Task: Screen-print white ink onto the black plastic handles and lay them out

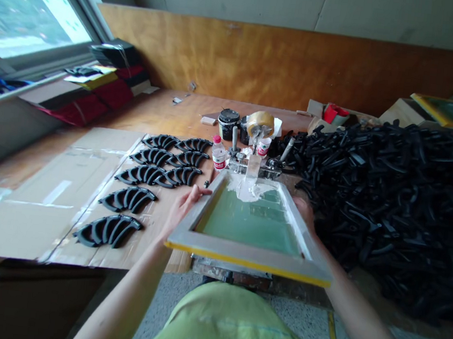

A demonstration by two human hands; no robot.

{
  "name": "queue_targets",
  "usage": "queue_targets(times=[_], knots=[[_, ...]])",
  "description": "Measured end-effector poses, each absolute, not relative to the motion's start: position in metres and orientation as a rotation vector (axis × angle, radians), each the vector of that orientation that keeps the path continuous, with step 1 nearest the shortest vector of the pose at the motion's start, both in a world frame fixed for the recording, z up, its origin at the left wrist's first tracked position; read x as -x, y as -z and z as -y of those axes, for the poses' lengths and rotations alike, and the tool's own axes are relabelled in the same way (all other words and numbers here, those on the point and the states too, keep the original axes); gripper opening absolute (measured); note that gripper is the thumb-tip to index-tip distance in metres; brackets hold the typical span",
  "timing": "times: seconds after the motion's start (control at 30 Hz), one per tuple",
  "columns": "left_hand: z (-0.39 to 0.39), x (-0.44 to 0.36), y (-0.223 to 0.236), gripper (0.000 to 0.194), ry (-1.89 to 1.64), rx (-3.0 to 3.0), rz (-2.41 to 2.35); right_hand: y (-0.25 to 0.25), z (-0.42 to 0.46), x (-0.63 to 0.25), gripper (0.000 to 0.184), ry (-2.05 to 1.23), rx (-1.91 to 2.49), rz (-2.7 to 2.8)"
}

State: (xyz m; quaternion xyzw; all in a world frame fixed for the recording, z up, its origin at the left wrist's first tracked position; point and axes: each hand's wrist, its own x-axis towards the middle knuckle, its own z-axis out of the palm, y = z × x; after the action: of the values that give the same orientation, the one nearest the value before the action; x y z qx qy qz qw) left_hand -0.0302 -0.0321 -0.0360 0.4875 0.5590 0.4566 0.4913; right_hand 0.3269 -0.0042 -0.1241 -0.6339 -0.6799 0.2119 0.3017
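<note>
A screen printing frame (242, 251) with a green mesh lies tilted in front of me. White ink (244, 188) is smeared over the far end of its mesh. At the frame's left side, my left hand (185, 204) is closed on the edge, with a finger stretched along it. My right hand (305, 213) grips the opposite side, most of its fingers hidden by the frame. Beyond the far edge is a metal clamp (273, 169), and a pale flat piece (253, 167) reaches from it toward the ink.
Black curved, ribbed parts (117, 231) lie in rows on cardboard (40, 209) at left. A large heap of black parts (392, 208) covers the right side. Behind the frame stand a red-capped bottle (219, 155), an ink tub (228, 125) and a tape roll (260, 123).
</note>
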Motion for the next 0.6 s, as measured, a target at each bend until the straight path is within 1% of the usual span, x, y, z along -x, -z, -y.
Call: queue_targets(times=[0.07,0.1,0.2,0.23,0.27,0.3,0.4,0.43,0.5,0.6], knots=[[0.049,0.037,0.066,0.057,-0.956,-1.150,-1.376,0.112,-0.011,-0.326,0.033,-0.393,1.678,1.681],[0.055,0.039,0.082,0.060,-0.919,-1.124,-1.374,0.106,-0.020,-0.317,0.034,-0.315,1.639,1.673],[0.063,0.039,0.128,0.074,-0.893,-1.083,-1.385,0.092,-0.048,-0.271,0.054,-0.201,1.460,1.858],[0.064,0.038,0.139,0.075,-0.888,-1.093,-1.399,0.090,-0.056,-0.254,0.057,-0.178,1.433,1.947],[0.063,0.038,0.148,0.074,-0.882,-1.112,-1.414,0.089,-0.063,-0.238,0.055,-0.159,1.435,2.034],[0.063,0.038,0.155,0.072,-0.875,-1.133,-1.424,0.090,-0.068,-0.226,0.049,-0.152,1.459,2.121],[0.060,0.039,0.165,0.067,-0.863,-1.172,-1.420,0.095,-0.076,-0.212,0.021,-0.171,1.612,2.348],[0.060,0.039,0.165,0.066,-0.860,-1.175,-1.417,0.097,-0.076,-0.213,0.014,-0.173,1.667,2.390],[0.059,0.040,0.165,0.066,-0.849,-1.168,-1.424,0.102,-0.074,-0.220,0.009,-0.138,1.764,2.408],[0.060,0.038,0.161,0.066,-0.839,-1.150,-1.450,0.108,-0.064,-0.224,0.011,-0.035,1.828,2.353]])
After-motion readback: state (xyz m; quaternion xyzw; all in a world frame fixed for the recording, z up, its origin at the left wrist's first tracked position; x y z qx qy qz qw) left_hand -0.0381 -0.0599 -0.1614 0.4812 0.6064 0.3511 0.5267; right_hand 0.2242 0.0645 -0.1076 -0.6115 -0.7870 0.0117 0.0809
